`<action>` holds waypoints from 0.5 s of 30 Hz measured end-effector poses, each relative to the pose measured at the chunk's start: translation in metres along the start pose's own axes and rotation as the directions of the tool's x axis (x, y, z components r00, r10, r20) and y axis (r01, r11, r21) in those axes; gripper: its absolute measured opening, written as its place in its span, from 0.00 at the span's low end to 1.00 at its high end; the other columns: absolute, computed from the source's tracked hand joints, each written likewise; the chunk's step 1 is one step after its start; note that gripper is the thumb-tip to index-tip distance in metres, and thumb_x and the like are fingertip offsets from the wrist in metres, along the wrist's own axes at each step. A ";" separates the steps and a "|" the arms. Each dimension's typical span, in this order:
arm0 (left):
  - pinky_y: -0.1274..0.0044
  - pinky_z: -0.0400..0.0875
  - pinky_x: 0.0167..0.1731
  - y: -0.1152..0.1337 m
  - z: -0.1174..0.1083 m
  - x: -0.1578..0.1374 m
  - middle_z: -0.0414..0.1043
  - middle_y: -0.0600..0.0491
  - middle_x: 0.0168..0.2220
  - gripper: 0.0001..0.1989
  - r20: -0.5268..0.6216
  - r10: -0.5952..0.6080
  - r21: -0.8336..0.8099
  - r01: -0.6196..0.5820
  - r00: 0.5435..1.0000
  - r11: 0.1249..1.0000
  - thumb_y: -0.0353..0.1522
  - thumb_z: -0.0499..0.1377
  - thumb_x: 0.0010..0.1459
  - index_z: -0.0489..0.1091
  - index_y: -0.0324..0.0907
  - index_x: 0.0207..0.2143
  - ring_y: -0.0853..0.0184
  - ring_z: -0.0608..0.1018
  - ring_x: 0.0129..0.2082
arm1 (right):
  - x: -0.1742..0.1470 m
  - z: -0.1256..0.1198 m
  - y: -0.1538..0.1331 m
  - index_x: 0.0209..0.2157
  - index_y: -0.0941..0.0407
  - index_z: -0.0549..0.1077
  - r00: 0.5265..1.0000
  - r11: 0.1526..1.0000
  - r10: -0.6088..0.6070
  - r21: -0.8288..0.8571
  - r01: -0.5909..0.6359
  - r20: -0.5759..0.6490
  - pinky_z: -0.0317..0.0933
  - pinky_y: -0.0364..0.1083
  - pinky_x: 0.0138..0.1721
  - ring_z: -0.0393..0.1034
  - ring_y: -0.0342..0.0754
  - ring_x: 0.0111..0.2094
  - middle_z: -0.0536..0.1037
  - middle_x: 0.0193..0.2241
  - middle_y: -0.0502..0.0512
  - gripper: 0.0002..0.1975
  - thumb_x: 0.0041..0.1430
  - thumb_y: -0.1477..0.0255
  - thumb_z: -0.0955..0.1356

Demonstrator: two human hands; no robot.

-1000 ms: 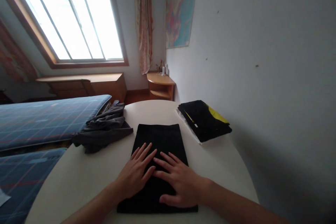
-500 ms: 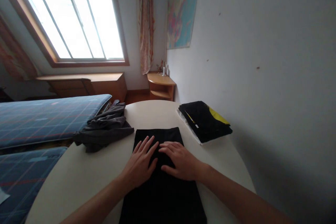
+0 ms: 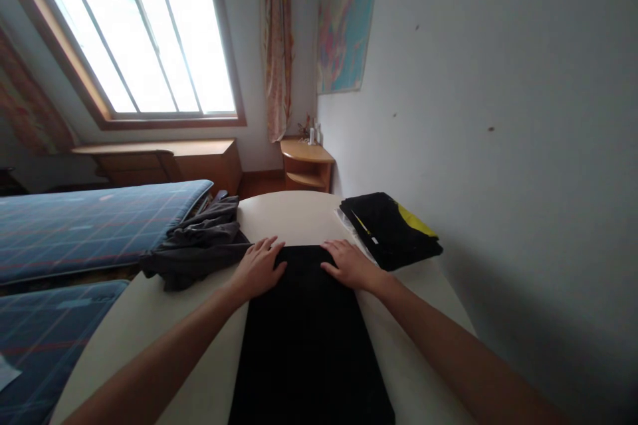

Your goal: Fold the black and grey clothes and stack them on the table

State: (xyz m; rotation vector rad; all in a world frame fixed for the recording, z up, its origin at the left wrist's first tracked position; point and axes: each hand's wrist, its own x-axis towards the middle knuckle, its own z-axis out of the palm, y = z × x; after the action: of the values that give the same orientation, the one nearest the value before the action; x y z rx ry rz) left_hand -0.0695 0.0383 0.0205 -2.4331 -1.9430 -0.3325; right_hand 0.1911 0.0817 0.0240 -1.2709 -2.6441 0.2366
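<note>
A long black folded garment (image 3: 309, 339) lies flat on the white table (image 3: 413, 358), its near end running out of view at the bottom. My left hand (image 3: 259, 269) rests on its far left corner, fingers stretched and thumb apart. On the far right corner lies my right hand (image 3: 349, 264), also open, its fingers reaching to the far edge. Neither hand visibly pinches the cloth. The kind of garment cannot be made out.
A crumpled dark grey garment (image 3: 199, 246) hangs at the table's left edge. A black and yellow folded stack (image 3: 391, 229) sits at the back right near the wall (image 3: 523, 146). Blue plaid mattresses (image 3: 94, 222) lie to the left, and a wooden corner shelf (image 3: 306, 151) stands beyond.
Both hands have moved apart and forward, from the middle of the black garment to its far corners. The garment's far edge now looks straighter.
</note>
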 end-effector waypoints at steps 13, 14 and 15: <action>0.68 0.69 0.48 -0.039 -0.015 0.058 0.80 0.47 0.44 0.16 0.391 -0.048 0.011 0.048 0.919 0.999 0.38 0.65 0.51 0.77 0.43 0.42 0.55 0.80 0.46 | 0.050 -0.012 0.034 0.41 0.58 0.78 0.952 0.964 0.229 0.091 -0.251 0.203 0.66 0.44 0.39 0.76 0.53 0.41 0.81 0.40 0.59 0.12 0.52 0.72 0.73; 0.70 0.70 0.46 -0.038 -0.016 0.059 0.81 0.48 0.42 0.14 0.398 -0.044 0.004 0.047 0.916 0.999 0.37 0.66 0.50 0.77 0.43 0.40 0.56 0.80 0.43 | 0.051 -0.011 0.034 0.42 0.58 0.78 0.952 0.960 0.233 0.111 -0.258 0.197 0.66 0.43 0.37 0.76 0.52 0.40 0.81 0.40 0.58 0.13 0.52 0.73 0.73; 0.71 0.70 0.45 -0.037 -0.017 0.060 0.81 0.49 0.40 0.13 0.398 -0.040 -0.004 0.045 0.916 0.999 0.36 0.66 0.49 0.77 0.43 0.39 0.57 0.81 0.42 | 0.051 -0.010 0.035 0.43 0.58 0.77 0.953 0.955 0.237 0.133 -0.264 0.187 0.65 0.42 0.36 0.76 0.50 0.39 0.81 0.40 0.57 0.15 0.51 0.74 0.73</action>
State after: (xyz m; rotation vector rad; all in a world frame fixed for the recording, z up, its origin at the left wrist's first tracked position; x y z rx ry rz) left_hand -0.0956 0.1024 0.0432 -2.6349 -2.1409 0.1715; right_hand 0.1884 0.1439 0.0317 -1.5960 -2.5297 0.6043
